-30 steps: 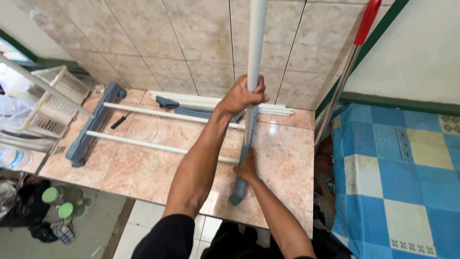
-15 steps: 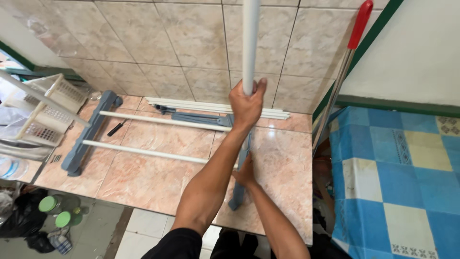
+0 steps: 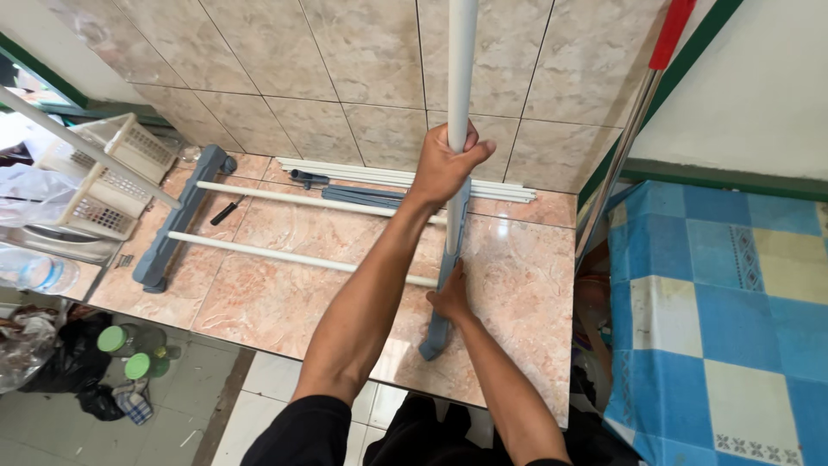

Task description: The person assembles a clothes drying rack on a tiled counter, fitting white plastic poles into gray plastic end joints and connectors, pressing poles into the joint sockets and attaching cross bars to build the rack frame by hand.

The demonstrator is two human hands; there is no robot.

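A: Hands first?

B: Right hand [image 3: 451, 296] low and nearest, fingers pressed against the grey foot bar [image 3: 446, 285] lying on the pink tiled slab [image 3: 285, 302]; grip itself hard to make out. Left hand [image 3: 445, 164] higher up, fingers wrapped tight round the upright white pole [image 3: 461, 69], rising from that foot bar.

A: Changed from half a second back?

B: Very little. Left hand still clamped on the pole at much the same height, right hand still down at the base. View slightly shifted.

A: Hidden or cut off?

B: Pole top cut off at the upper edge. Joint between pole and foot bar covered by the right hand. Far ends of two white crossbars [image 3: 297, 255] masked by the left forearm.

A: Surroundings, nearer to farther?

B: Green-lidded jars [image 3: 121, 349] on the floor lower left. Blue checked cloth [image 3: 724, 293] at right. Second grey foot bar [image 3: 183, 216] across the slab, joined to the crossbars. White plastic baskets [image 3: 103, 177] at left. Spare white rods [image 3: 405, 179] along the tiled wall [image 3: 345, 78]. Red-handled mop stick [image 3: 642, 121] leaning in the right corner.
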